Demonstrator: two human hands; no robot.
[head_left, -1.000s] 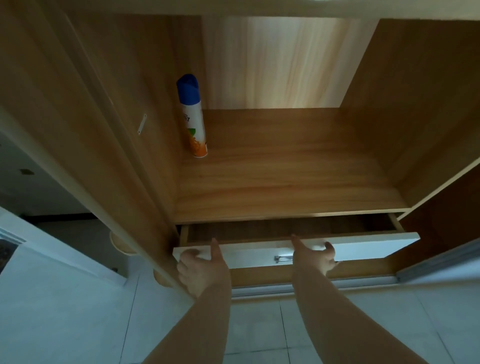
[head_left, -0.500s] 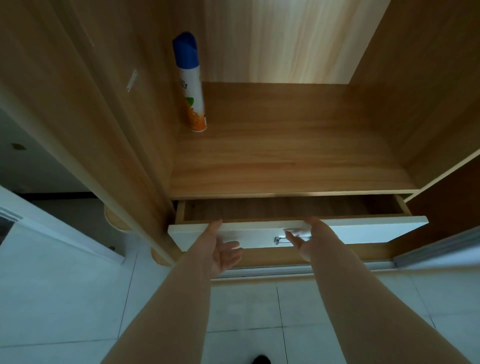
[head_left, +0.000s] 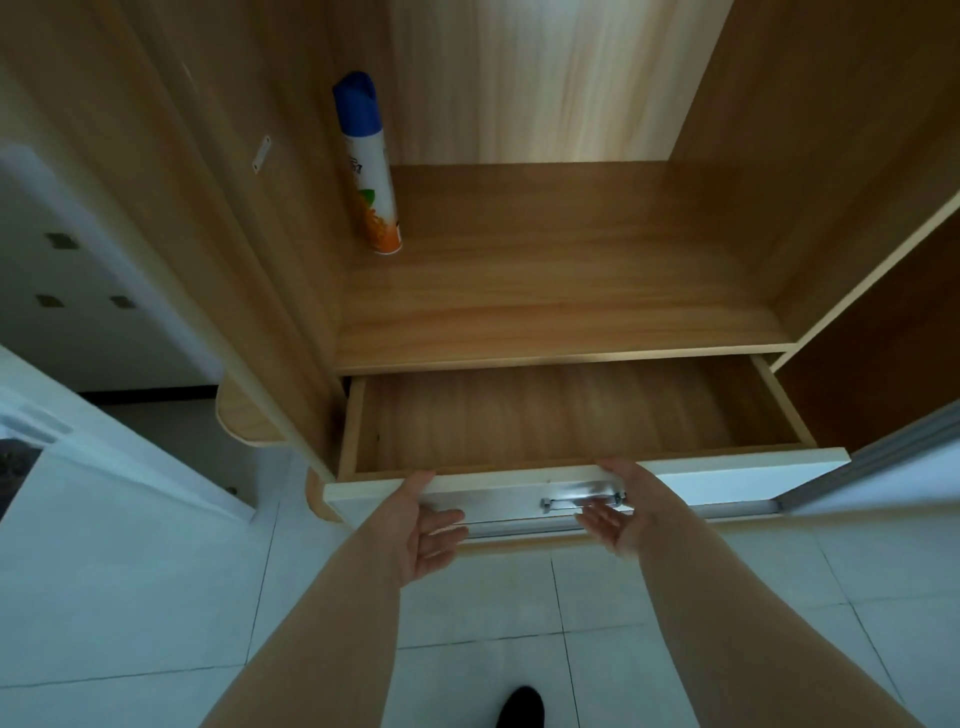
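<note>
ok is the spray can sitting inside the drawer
No, the spray can stands upright on the shelf above the open drawer, in the shelf's back left corner.

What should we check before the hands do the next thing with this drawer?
1. Drawer open: ok, pulled well out from under the shelf.
2. Nothing inside it: ok where visible; the back part under the shelf, cannot tell.
3. Fingers safe from pinching: ok, left hand and right hand are outside, at its front edge, fingers straight.
4. Metal handle free: ok, no fingers curl round it.
5. Spray can steady: ok, upright on the shelf, away from both hands.
</note>
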